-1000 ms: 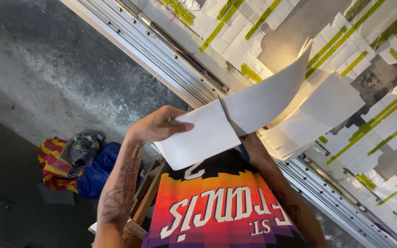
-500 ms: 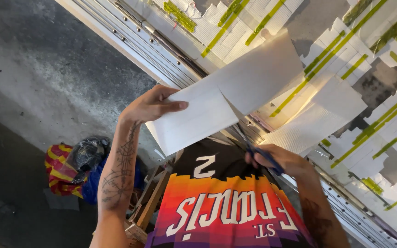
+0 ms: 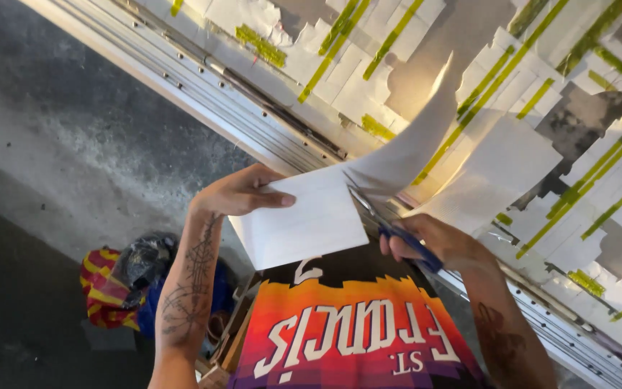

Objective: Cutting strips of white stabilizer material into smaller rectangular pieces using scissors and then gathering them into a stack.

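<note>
White paper sheet [image 3: 304, 223] sits at the middle of the view, held up in front of the person's chest and being cut. The left hand [image 3: 242, 193] is closed on the sheet's left edge, thumb on the face and fingers behind. To the right of the sheet, the right hand [image 3: 433, 241] is wrapped around blue-handled scissors [image 3: 390, 227], whose blades are parted with their points in a cut in the sheet's upper right part. Beyond the cut, a long flap of paper [image 3: 412, 148] curls upward, and a second flap [image 3: 494, 173] hangs to the right.

Behind the sheet runs a metal frame with rails [image 3: 253, 101], and behind that a panel [image 3: 469, 43] patched with many white paper pieces fixed by yellow-green tape strips [image 3: 390, 50].

Down and left of the sheet, on the grey concrete floor [image 3: 52, 144], lies a striped red, yellow and blue bag [image 3: 106, 292]. A crumpled dark plastic bundle [image 3: 142, 259] sits in its mouth; what else it holds cannot be told. Directly below the sheet is the person's orange and purple jersey [image 3: 354, 338].
</note>
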